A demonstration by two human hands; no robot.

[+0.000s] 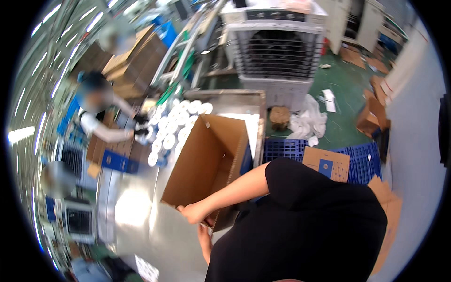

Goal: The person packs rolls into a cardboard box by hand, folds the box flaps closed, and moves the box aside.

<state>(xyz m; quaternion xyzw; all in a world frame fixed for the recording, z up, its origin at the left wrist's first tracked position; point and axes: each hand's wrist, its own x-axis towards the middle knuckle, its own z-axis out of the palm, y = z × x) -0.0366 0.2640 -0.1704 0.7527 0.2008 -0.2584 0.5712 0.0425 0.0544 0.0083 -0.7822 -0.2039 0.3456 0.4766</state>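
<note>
**Open carton gripped at its near corner**

The large brown corrugated cardboard box (206,160) lies open on its side on the shiny steel desk (136,211). It looks empty, so probably light and stiff but easily creased; edges and corners are the sound holds. The right hand (192,212) has its fingers closed over the box's near bottom corner. The left hand (205,242) sits just below that corner, its grip hidden. Beyond the box stand white round rolls (171,127), handled by a co-worker.
</note>
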